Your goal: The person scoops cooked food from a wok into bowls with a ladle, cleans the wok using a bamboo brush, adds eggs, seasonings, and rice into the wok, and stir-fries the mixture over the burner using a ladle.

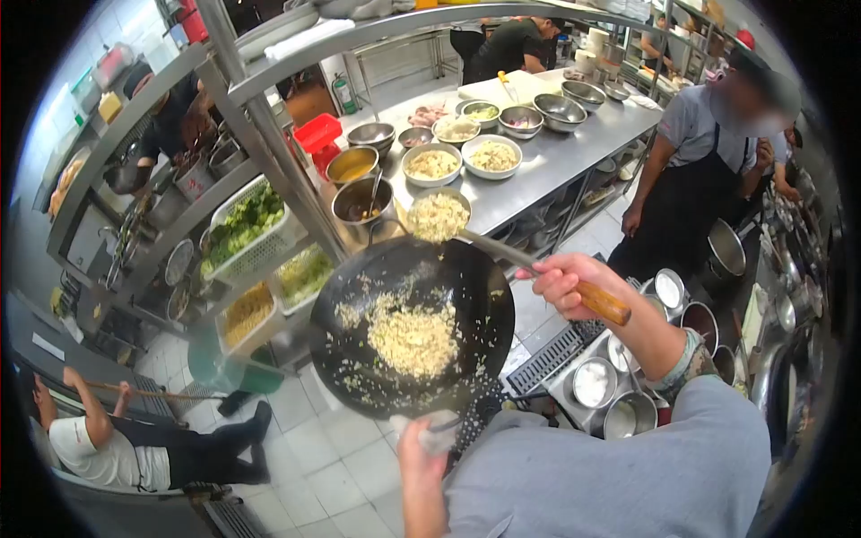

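My left hand [421,453] grips the near edge of a black wok [345,296] through a folded pale cloth [439,433]. Fried rice [413,336] lies in the middle of the wok, with loose grains spread over its sides. My right hand [560,285] is closed round the wooden-ended handle [603,303] of a metal ladle. The ladle's bowl, heaped with rice [439,217], is over the wok's far rim, close to two white bowls of rice [431,165] [493,157] on the steel counter [556,166].
Metal bowls [560,111] and a pot with utensils [362,199] stand on the counter. Crates of vegetables [256,238] sit at the left. A person in an apron [691,179] stands at the right; another [108,439] holds a broom at lower left. Seasoning pots [594,383] are beside my right arm.
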The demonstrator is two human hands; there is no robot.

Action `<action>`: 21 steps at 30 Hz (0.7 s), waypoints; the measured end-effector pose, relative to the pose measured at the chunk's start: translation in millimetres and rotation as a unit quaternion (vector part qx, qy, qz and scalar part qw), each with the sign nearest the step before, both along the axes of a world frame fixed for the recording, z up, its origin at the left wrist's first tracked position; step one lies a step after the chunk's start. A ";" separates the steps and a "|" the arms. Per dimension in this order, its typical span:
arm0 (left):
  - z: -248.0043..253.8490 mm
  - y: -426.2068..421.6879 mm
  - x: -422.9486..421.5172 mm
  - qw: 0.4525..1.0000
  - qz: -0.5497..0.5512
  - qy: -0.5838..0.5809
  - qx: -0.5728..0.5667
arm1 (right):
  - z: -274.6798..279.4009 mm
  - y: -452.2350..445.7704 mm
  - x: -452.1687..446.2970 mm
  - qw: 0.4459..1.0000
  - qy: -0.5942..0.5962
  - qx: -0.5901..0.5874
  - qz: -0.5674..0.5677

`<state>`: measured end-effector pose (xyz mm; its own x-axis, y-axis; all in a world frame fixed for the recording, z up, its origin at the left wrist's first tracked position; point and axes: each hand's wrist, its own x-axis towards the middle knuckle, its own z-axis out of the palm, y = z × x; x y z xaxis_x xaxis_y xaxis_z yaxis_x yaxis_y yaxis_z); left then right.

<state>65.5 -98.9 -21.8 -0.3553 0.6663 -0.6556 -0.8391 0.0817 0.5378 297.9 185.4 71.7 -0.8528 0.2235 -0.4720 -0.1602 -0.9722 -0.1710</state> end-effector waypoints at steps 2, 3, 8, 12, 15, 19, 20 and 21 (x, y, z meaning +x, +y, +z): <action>3.3 1.9 1.9 0.999 0.020 -0.001 -0.025 | -0.1 36.1 -13.3 0.995 -0.037 0.088 -0.026; 3.7 1.2 1.8 1.000 0.018 0.004 -0.026 | -1.1 58.3 -24.1 0.988 -0.084 0.127 -0.033; 21.4 7.9 9.1 0.996 0.049 -0.006 -0.077 | -72.5 168.4 -83.2 0.830 -0.300 0.470 -0.018; 28.2 6.8 8.2 0.992 0.043 -0.009 -0.116 | -115.8 213.7 -100.1 0.713 -0.409 0.569 0.039; 36.9 9.1 10.8 0.992 0.055 0.003 -0.114 | -136.5 224.7 -96.4 0.612 -0.430 0.664 0.027; 49.8 8.7 7.6 0.978 0.016 0.025 -0.207 | -152.7 228.1 -95.7 0.528 -0.476 0.703 0.009; 45.2 2.4 4.3 0.974 0.006 0.021 -0.226 | -150.6 224.1 -95.1 0.524 -0.477 0.706 0.006; 47.1 -3.0 7.9 0.974 0.005 0.022 -0.226 | -148.4 219.5 -95.8 0.519 -0.477 0.709 0.005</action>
<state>73.4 -101.8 25.3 -0.3953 0.3096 -0.8648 -0.8179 0.3099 0.4848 202.1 404.8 -76.7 -0.3864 0.9211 -0.0469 0.6583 0.2398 -0.7136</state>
